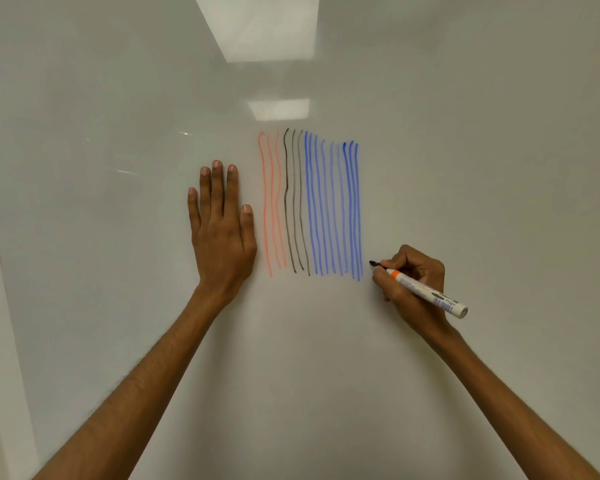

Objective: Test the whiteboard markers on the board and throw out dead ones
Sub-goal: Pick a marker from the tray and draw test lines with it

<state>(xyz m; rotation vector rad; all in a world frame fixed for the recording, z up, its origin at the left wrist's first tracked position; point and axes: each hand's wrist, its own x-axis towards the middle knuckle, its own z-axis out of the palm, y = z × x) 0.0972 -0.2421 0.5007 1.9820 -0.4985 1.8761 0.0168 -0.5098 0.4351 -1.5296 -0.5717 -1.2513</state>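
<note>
Tip of the marker (426, 292) points to the upper left, its long axis slanting down to the lower right, right of centre in the frame. The right hand (413, 282) holds it, fingers (394, 263) curled tight round the barrel by the orange collar. The tip sits just right of the foot of the blue lines (333, 209) on the whiteboard (118, 98); contact cannot be told. Bare board lies above and to its right, so a fresh stroke looks unobstructed. The left hand (222, 230) lies flat with straight fingers, left of the orange lines (271, 202), well apart.
</note>
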